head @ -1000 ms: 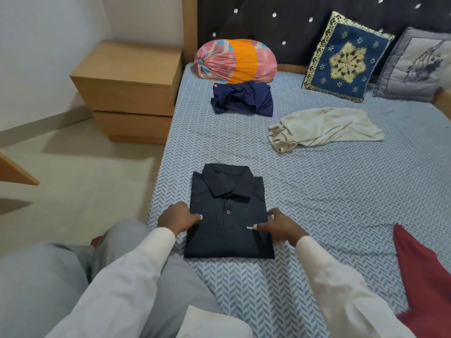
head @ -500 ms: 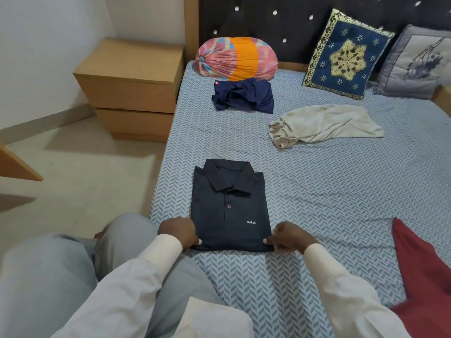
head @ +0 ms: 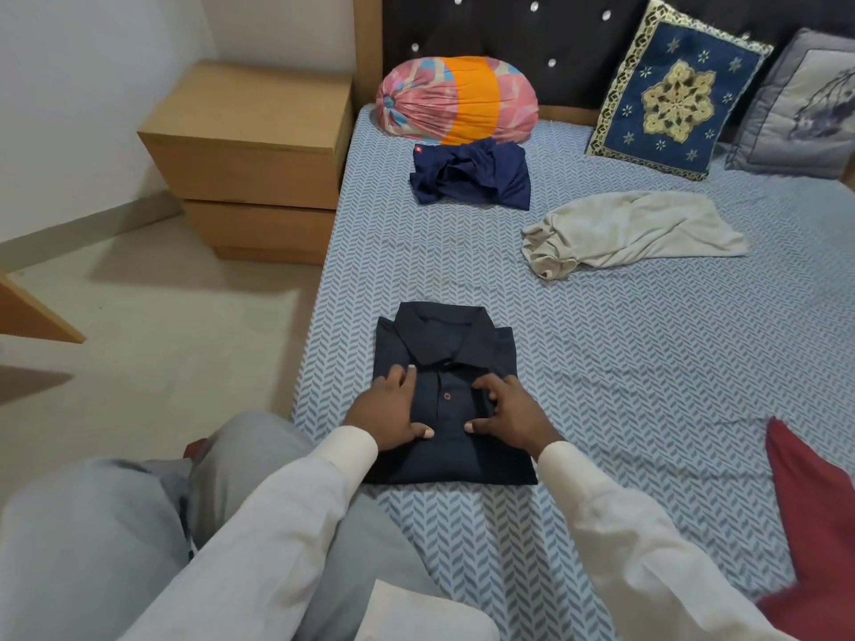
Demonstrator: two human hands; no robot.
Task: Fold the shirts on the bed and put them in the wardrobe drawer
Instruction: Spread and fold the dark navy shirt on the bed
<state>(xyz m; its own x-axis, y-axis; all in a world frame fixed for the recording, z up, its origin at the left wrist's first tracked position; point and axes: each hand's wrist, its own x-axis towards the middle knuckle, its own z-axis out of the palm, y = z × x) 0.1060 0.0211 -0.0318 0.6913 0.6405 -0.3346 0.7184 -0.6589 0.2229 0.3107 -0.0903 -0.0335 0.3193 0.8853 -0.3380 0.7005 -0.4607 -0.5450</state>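
A dark navy polo shirt [head: 446, 344] lies folded into a rectangle, collar up, near the left edge of the bed [head: 647, 372]. My left hand [head: 391, 411] rests flat on its left half with fingers spread. My right hand [head: 502, 409] presses on its right half, fingers spread and slightly curled. Neither hand grips the cloth. Farther up the bed lie a crumpled blue shirt [head: 472, 178] and a crumpled cream shirt [head: 629, 231]. A red garment [head: 819, 515] lies at the right edge.
A striped pink and orange bolster [head: 455, 101] and two cushions, one blue [head: 675, 92] and one grey [head: 805, 108], lean at the dark headboard. A wooden bedside cabinet [head: 252, 155] with two drawers stands left of the bed on bare floor [head: 152, 335]. My grey-trousered knees fill the lower left.
Both hands have moved from the shirt's bottom corners up onto its middle, on either side of the button placket. The shirt stays folded in the same place.
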